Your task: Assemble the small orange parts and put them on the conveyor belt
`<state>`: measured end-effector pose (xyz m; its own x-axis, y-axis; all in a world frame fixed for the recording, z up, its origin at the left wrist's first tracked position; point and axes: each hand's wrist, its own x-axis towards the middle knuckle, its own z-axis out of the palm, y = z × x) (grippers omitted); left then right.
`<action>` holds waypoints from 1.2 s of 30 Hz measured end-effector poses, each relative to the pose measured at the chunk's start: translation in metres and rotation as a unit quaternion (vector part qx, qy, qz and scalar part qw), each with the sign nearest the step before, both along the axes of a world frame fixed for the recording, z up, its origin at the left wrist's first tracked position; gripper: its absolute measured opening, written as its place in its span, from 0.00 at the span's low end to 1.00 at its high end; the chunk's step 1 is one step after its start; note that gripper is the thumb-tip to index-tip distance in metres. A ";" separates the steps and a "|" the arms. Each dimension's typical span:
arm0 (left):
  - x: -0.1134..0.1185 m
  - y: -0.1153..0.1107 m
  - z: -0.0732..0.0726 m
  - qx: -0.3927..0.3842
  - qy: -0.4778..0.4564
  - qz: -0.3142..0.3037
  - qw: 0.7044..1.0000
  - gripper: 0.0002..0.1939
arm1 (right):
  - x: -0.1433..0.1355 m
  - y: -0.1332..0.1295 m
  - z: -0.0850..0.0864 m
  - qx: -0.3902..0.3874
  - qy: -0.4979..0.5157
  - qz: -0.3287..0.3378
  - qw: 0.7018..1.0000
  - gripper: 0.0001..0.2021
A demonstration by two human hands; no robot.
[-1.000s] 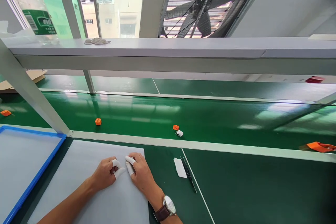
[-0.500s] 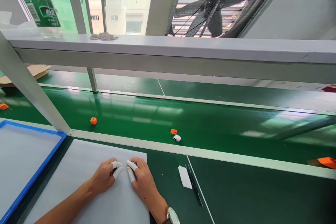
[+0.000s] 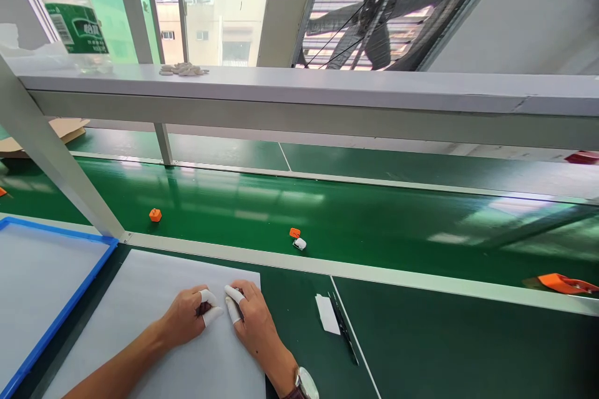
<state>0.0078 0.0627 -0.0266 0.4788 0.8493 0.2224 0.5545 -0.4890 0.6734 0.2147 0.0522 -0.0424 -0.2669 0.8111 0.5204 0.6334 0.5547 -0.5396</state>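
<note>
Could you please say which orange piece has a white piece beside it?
The third orange piece from the left; the others lie apart from the white piece.

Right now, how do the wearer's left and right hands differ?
The left hand points rightward in the picture; the right hand points up-left. The right hand has a watch at its wrist; the left hand's wrist is bare. Both wear white finger cots, over the white sheet.

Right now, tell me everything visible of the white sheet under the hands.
The white sheet looks smooth and matte, perhaps paper. It lies flat on the dark green table, beside but apart from a blue-rimmed tray, its near edge out of view. The left hand and right hand are over it; whether they touch it is unclear.
</note>
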 end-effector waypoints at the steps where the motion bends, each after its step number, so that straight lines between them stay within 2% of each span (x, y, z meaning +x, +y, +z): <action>1: 0.000 0.000 0.000 -0.001 -0.001 0.005 1.000 0.08 | 0.000 0.000 0.000 -0.001 0.001 0.001 1.000 0.12; 7: 0.002 -0.001 0.003 -0.010 -0.016 0.019 1.000 0.12 | 0.000 0.000 0.001 -0.007 -0.003 0.006 1.000 0.11; 14: 0.001 0.000 -0.002 -0.013 -0.027 0.025 0.999 0.12 | 0.000 0.000 0.001 0.006 -0.001 0.000 1.000 0.12; 18: 0.000 0.000 0.002 -0.027 -0.035 0.021 0.999 0.12 | 0.000 0.001 -0.001 -0.005 0.004 0.007 1.000 0.13; 23: -0.001 0.001 0.007 -0.008 -0.010 -0.006 1.000 0.12 | 0.001 0.000 -0.001 -0.013 -0.002 0.010 1.000 0.13; 30: 0.001 -0.001 0.007 -0.022 -0.016 0.008 1.000 0.07 | 0.000 0.000 0.000 -0.018 -0.005 0.009 1.000 0.13; 36: 0.000 0.001 0.003 -0.017 -0.011 0.008 1.000 0.11 | -0.001 -0.002 0.000 -0.021 -0.006 0.001 1.000 0.12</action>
<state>0.0075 0.0634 -0.0239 0.4610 0.8637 0.2036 0.5461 -0.4570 0.7021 0.2139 0.0500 -0.0425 -0.2744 0.8317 0.4827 0.6385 0.5329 -0.5552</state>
